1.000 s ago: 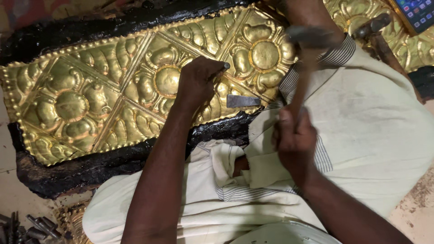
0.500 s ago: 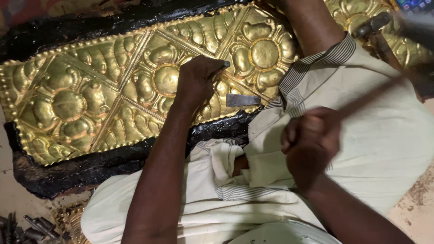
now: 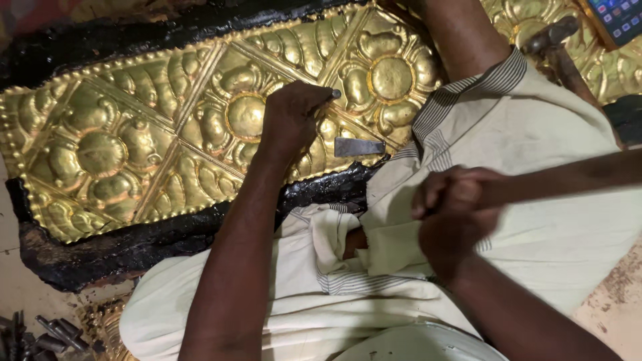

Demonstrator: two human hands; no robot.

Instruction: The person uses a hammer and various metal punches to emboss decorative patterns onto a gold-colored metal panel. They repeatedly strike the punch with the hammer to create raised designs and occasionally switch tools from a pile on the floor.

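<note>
The embossed brass sheet [image 3: 134, 147] spans the upper left and centre of the frame, bedded on a black pitch block [image 3: 100, 247]. The left hand [image 3: 291, 120], at centre top, is closed around a small punch [image 3: 336, 94], of which only the round head shows above the fist; the tip is hidden, apparently standing on the sheet between two flower motifs. The right hand [image 3: 455, 214], at centre right, is clenched on a wooden hammer handle [image 3: 568, 177] that runs blurred toward the right edge; the hammer head is out of view.

Progress, as judged: relief work looks well advanced. Flowers, diagonal bands and the beaded border all stand raised across the visible sheet. Detail chasing around the central flower appears to be the work in hand; what remains cannot be told from the surface.

Count: one sheet under the hands; three full flower motifs on it. One punch in the grip. One flat steel tool [image 3: 359, 146] lying on the sheet's lower edge. Several spare punches [image 3: 40, 331] at lower left, number unclear. A second gilded panel [image 3: 535, 17] at upper right.
</note>
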